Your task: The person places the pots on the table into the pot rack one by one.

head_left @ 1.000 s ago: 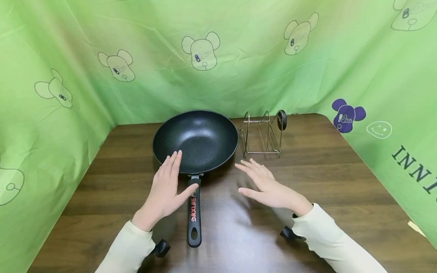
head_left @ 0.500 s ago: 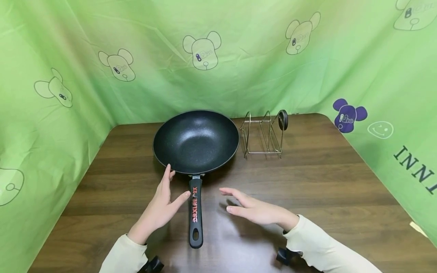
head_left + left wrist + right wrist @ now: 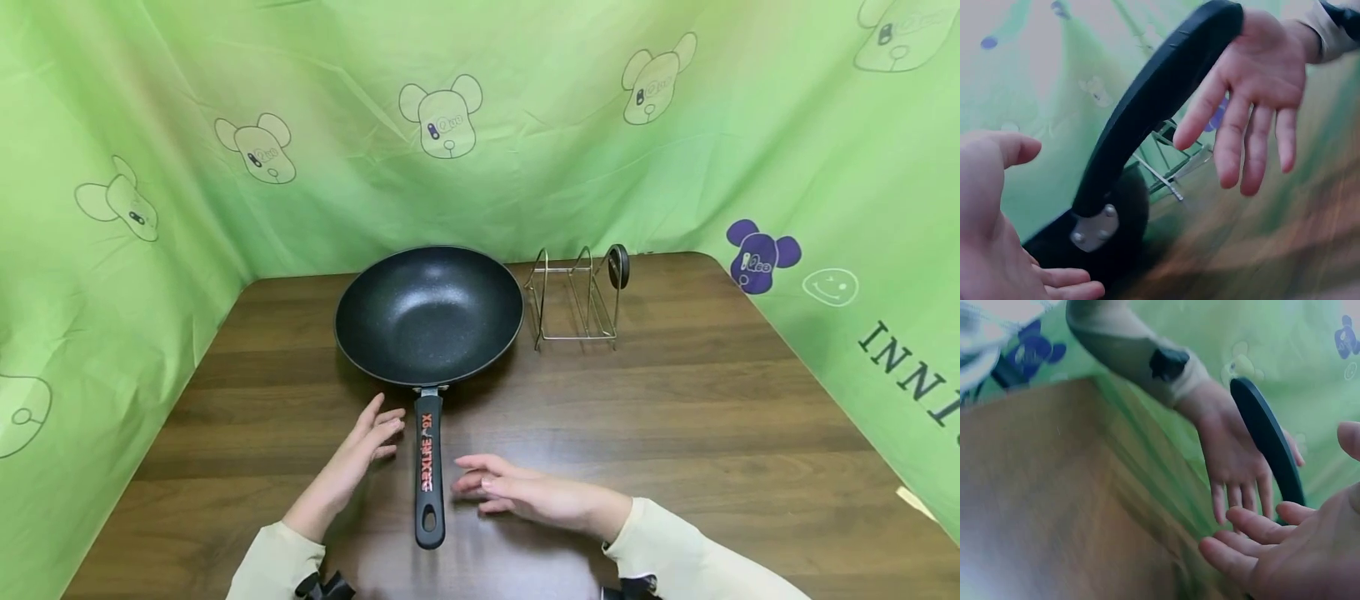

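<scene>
A black wok-style frying pan (image 3: 431, 317) sits on the wooden table, its black handle (image 3: 429, 467) with red lettering pointing toward me. Just left of the handle is my left hand (image 3: 352, 458), fingers loosely extended and holding nothing. My right hand (image 3: 532, 493) is on the other side, its relaxed fingers pointing at the handle with a small gap. In the left wrist view, the raised handle (image 3: 1154, 100) rises between the two hands, with metal rivets at its base. The right wrist view shows the handle (image 3: 1269, 437) in front of my left hand (image 3: 1235, 450).
A gold wire rack (image 3: 577, 304) with a round black knob (image 3: 618, 267) on its right side stands right of the pan. Green cloth (image 3: 525, 192) printed with bear heads hangs around the back and sides of the wooden table (image 3: 697, 392).
Both hands have drawn back toward me and closer to the handle, the left from over the pan's rim, the right moving leftward. Pan and rack stay in place.
</scene>
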`<control>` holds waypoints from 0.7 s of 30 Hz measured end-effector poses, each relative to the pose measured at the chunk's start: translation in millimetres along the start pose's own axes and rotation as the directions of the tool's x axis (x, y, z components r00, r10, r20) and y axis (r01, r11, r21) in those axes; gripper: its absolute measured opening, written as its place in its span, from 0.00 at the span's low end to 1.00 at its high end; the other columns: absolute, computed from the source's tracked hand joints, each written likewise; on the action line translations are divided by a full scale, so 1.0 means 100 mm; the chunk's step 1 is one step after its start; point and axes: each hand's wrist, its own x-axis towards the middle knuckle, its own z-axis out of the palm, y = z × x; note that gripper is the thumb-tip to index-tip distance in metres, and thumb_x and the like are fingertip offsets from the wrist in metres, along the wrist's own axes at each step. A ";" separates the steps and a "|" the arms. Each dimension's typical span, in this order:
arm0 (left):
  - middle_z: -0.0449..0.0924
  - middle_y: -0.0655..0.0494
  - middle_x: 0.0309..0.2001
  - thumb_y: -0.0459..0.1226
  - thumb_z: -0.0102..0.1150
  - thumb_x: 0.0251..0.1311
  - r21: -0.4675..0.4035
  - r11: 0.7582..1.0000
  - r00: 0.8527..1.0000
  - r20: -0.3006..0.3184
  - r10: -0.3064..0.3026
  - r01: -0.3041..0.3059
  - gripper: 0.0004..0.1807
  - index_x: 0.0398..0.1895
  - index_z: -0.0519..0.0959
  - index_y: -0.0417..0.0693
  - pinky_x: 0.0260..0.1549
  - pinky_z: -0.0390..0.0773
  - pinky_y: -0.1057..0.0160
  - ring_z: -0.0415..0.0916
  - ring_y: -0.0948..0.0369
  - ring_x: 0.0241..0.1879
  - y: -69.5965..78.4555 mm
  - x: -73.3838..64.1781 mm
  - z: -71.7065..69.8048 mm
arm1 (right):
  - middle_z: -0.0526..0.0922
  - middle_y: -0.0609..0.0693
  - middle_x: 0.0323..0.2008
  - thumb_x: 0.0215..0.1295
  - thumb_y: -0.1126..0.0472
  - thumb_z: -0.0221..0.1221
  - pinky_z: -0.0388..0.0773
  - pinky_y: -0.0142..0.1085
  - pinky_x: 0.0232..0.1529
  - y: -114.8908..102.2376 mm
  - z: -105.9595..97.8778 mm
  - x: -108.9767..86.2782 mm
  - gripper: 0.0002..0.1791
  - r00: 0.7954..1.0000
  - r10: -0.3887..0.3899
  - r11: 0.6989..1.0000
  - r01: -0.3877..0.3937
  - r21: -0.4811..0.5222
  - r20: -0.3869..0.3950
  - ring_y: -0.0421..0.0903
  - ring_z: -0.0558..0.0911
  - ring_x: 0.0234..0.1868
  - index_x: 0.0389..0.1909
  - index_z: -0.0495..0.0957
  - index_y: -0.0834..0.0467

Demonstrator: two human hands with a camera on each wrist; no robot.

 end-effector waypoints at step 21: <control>0.62 0.34 0.70 0.48 0.15 0.78 -0.629 0.722 0.869 0.488 0.078 0.288 0.35 0.76 0.37 0.30 0.68 0.60 0.48 0.63 0.49 0.69 -0.16 0.35 0.14 | 0.75 0.53 0.59 0.80 0.50 0.34 0.65 0.52 0.67 0.14 0.35 0.39 0.28 0.976 -0.042 0.809 -0.091 0.581 0.212 0.52 0.73 0.65 0.73 0.53 0.61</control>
